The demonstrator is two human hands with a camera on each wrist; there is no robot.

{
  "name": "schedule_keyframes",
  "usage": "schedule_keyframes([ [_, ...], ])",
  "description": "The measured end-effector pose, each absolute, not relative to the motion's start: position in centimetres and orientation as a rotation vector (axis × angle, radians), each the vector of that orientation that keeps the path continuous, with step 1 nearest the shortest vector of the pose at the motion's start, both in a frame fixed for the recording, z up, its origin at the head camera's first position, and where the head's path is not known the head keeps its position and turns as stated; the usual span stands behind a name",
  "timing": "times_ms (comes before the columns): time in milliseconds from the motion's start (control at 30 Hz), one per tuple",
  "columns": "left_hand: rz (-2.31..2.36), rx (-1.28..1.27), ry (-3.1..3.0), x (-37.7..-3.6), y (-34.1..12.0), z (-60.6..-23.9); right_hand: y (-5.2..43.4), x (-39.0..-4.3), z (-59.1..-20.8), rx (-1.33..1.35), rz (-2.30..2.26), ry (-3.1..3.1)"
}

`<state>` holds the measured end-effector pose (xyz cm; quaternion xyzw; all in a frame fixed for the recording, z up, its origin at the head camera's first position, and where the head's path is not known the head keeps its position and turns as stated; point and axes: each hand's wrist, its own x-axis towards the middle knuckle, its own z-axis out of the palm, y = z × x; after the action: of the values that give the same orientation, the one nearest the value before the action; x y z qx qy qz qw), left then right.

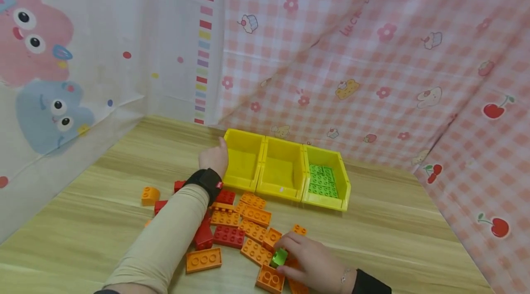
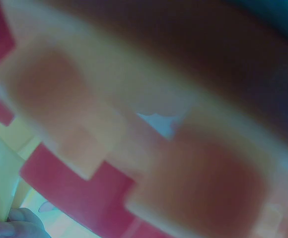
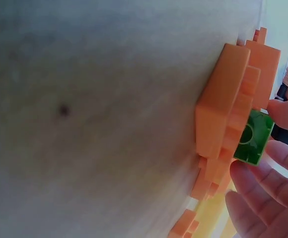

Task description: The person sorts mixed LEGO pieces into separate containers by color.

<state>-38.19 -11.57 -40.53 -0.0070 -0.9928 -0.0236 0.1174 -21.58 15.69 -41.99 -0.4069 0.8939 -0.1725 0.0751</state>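
My right hand [image 1: 285, 257] pinches a small green brick [image 1: 279, 257] at the near edge of a loose pile of orange bricks [image 1: 256, 216] and red bricks [image 1: 228, 235]. In the right wrist view the green brick [image 3: 253, 138] sits between thumb and fingers [image 3: 248, 198], right against an orange brick [image 3: 223, 99]. My left hand [image 1: 213, 158] lies beside the left yellow bin [image 1: 242, 134], thumb touching its corner; its fingers are hidden. The left wrist view is a blur of orange and red bricks [image 2: 74, 188].
Three yellow bins stand in a row; the middle bin [image 1: 281, 193] holds nothing, and the right bin [image 1: 327, 203] holds flat green bricks [image 1: 323, 181]. A stray orange brick [image 1: 150, 195] lies at the left. Patterned curtains close in behind and on both sides.
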Motion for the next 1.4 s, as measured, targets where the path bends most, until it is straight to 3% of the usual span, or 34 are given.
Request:
schedule_keyframes([
  [433,-0.055,-0.019,-2.941,-38.2,-11.6,-40.4,17.3,-23.0,-40.5,-1.129,-0.882,2.724],
  [733,-0.054,-0.012,-2.939,-38.3,-11.6,-40.3,21.2,-28.1,-39.4,-0.989,-1.108,3.065],
  [967,0.009,0.000,-2.937,-38.0,-11.7,-40.4,23.1,-32.6,-39.3,-0.661,-0.850,3.364],
  [1400,0.013,0.016,-2.927,-37.8,-11.6,-40.3,23.2,-37.7,-40.6,-0.473,-0.443,3.461],
])
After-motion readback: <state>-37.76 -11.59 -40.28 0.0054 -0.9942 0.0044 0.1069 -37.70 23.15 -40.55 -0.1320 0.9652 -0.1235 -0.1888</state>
